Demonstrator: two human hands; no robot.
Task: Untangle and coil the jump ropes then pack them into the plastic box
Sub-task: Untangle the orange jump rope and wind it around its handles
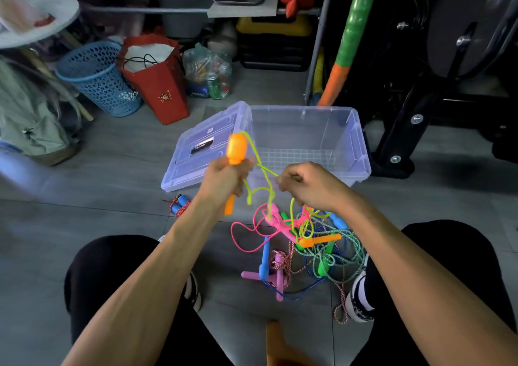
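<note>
The left hand (pixel 224 177) grips an orange handle (pixel 236 148), the right hand (pixel 305 184) pinches its yellow rope (pixel 259 189) above the tangled ropes (pixel 302 242) on the floor, near the clear box (pixel 358 141).

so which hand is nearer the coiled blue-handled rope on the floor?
Left. The left hand is up and right of the coiled rope, gripping an orange handle. The right hand is farther right, pinching the yellow cord.
</note>
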